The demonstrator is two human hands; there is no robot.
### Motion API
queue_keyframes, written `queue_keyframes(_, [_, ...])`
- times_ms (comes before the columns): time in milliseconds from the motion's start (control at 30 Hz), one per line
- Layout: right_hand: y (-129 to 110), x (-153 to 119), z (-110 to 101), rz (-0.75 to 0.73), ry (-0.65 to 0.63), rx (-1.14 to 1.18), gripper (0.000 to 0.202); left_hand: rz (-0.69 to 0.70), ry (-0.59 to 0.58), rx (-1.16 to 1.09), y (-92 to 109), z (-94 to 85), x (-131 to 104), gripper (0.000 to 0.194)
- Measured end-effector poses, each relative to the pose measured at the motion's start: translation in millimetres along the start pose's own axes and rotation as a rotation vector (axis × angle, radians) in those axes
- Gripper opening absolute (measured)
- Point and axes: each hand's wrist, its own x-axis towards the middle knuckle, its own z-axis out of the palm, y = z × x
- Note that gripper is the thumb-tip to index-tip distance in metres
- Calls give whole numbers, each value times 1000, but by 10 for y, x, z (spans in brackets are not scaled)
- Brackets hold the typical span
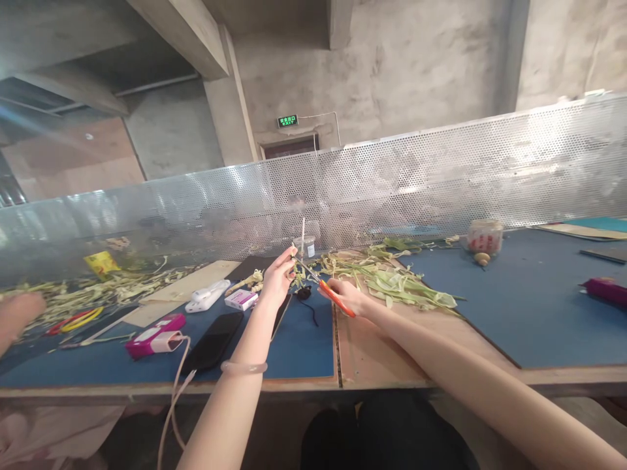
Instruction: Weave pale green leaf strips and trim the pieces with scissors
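Cutting is in progress at the centre of the frame: the right hand grips orange-handled scissors, whose thin metal blades point up and to the left, toward a pale green leaf strip pinched between the fingers of the left hand. Both hands are closed on what they carry, just above the worktop. As far as I can judge, the work is in the middle: a heap of long, flat, fibrous leaves lies right of centre, just behind the right hand, and a second scatter of drier, yellowish strips spreads at the left; how many are already trimmed I cannot tell.

The worktop is covered by blue, matte mats with bare plywood between them. Left of the hands lie a black, glossy phone, a magenta case with a cable, a white plastic device and a small pink-and-white box. A clear plastic cup with a straw stands behind the hands, before a shiny perforated metal screen. A round jar stands in the right part. Another person's hand enters at the left edge.
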Motion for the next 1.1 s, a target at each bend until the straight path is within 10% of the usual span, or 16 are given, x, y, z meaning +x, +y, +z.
queue_keyframes(467, [125,57,1,262,234,-332,39,10,76,-66,37,-46,35,42])
queue_keyframes(700, [193,102,-146,319,25,-551,38,-24,86,-27,34,-31,18,42])
queue_keyframes(867, [-401,-56,-461,87,238,-634,18,-40,95,85,-11,-49,-6,44])
queue_keyframes(1100, [-1791,-1288,-707,-521,216,-564,15,40,26,967,-165,-154,-26,27])
